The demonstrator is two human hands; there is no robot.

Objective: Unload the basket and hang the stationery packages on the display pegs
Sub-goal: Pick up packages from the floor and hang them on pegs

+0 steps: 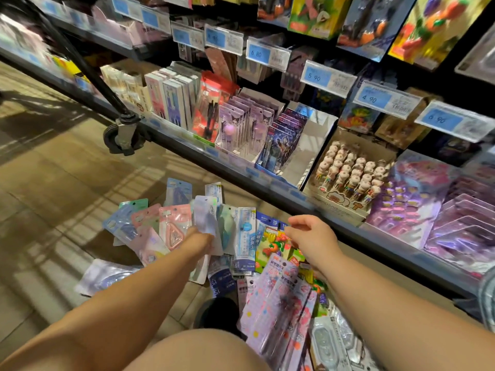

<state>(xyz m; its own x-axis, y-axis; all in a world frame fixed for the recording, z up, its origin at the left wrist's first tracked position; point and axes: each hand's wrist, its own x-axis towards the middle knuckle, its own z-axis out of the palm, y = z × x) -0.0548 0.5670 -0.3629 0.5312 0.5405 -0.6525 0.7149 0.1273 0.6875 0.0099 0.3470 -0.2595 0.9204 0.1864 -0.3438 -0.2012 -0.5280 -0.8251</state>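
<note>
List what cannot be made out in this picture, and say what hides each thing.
Head view, left hand: fingers covered by the pale package.
Head view, price tags: small print motion-blurred.
Head view, clear blister pack: cut off by bottom edge.

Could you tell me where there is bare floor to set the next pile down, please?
Free: the floor tiles between the cart wheel and the fanned packages, and the tiles left of the clear package. Crowded: from those packages right to the shelf base, where they overlap.
</note>
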